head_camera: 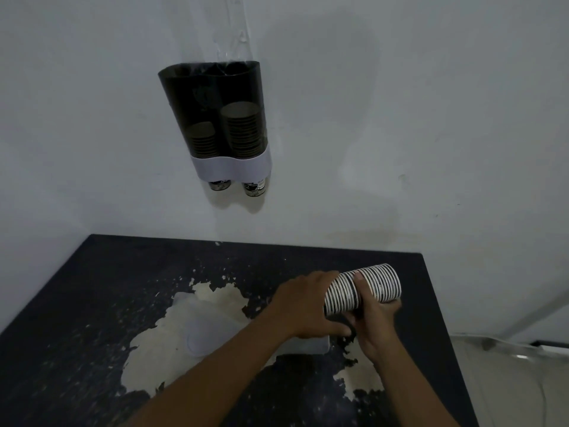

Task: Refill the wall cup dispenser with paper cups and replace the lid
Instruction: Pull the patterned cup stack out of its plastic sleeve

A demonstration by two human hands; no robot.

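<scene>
Legible text: none. The two cup bottoms protruding under the wall dispenser carry print: the right cup, toward 4 o'clock of the dispenser's white band, shows a small cup-and-saucer pictogram with tiny lettering above it, too small to read. The left cup, toward 7 o'clock of the band, shows only an unreadable mark. The cup stack over the surface bears stripes only, no lettering.

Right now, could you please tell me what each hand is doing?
Left hand: closed around the stack of paper cups, at its lower end.
Right hand: closed on the same stack.
</scene>
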